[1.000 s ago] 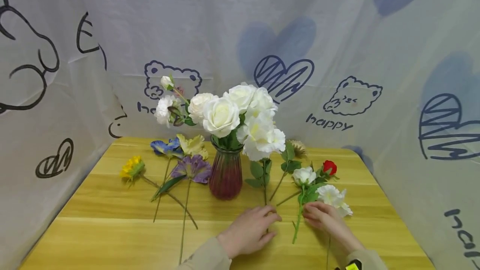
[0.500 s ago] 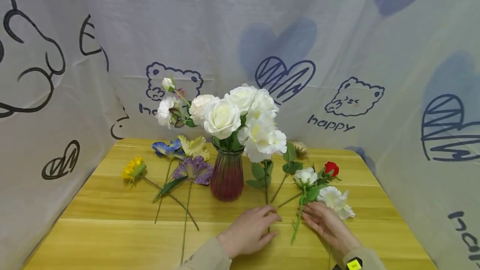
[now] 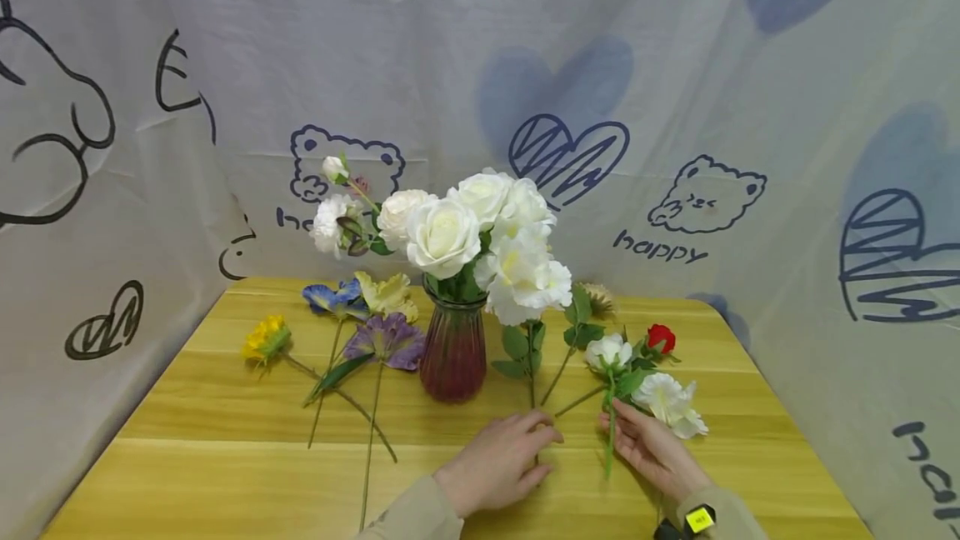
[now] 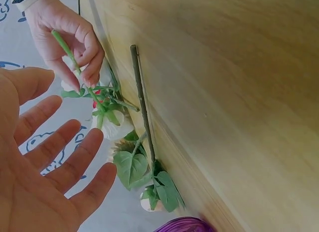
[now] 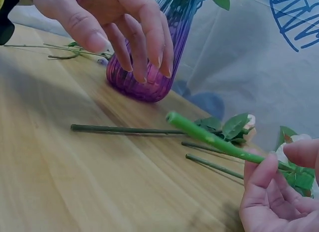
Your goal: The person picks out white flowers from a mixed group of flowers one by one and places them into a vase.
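Observation:
In the head view, my right hand (image 3: 660,455) pinches the bright green stem (image 3: 611,440) of a white flower (image 3: 609,351) between thumb and fingers. The right wrist view shows the cut end of that stem (image 5: 209,138) raised off the wood and pointing away from the hand. My left hand (image 3: 498,461) hovers over the table, its fingers spread and loosely bent around nothing, as the left wrist view (image 4: 55,162) confirms. Below it lies a dark stem (image 4: 141,102) with green leaves. A ribbed pink-purple glass vase (image 3: 453,357) holds several white flowers (image 3: 444,236).
Left of the vase lie a yellow flower (image 3: 266,338), a blue one (image 3: 335,297), a pale yellow one (image 3: 387,293) and a purple one (image 3: 386,340). At the right are a red rose (image 3: 661,337) and a ruffled white flower (image 3: 670,403). A printed curtain (image 3: 450,48) surrounds the table.
My right hand has turned and now grips the green stem, whose lower end has lifted and swung slightly right. The left hand stays in place.

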Motion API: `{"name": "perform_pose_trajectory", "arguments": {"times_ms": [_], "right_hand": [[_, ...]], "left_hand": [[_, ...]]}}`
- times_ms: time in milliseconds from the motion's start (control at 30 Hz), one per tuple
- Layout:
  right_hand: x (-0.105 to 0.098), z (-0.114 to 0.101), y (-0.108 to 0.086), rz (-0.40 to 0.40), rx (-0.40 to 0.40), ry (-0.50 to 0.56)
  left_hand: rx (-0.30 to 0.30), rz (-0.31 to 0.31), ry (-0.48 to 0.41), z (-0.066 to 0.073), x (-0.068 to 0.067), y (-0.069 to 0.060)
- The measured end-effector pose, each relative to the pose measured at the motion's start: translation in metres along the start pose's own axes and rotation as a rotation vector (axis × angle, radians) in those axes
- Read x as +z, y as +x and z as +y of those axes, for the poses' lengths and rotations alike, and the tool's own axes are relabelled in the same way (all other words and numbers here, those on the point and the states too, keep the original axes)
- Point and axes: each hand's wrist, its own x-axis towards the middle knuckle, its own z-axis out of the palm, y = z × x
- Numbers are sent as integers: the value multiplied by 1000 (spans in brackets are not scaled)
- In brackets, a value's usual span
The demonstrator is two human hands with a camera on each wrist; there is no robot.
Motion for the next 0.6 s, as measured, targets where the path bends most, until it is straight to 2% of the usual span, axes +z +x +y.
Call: {"name": "perform_pose_trajectory", "arguments": {"times_ms": [133,233,467,600], "right_hand": [[3,-1,3,-1,-8,16],[7,0,3,13,-42,-15],[21,2,2,150,-126,-144],[29,4,1,188,-195,-233]], "left_hand": [[-8,-4,-7,0,1,0],[-7,0,-11,-1,1,0],[-12,44,13,-3,2,-3],[-19,86,15,-5,2,-4]]}}
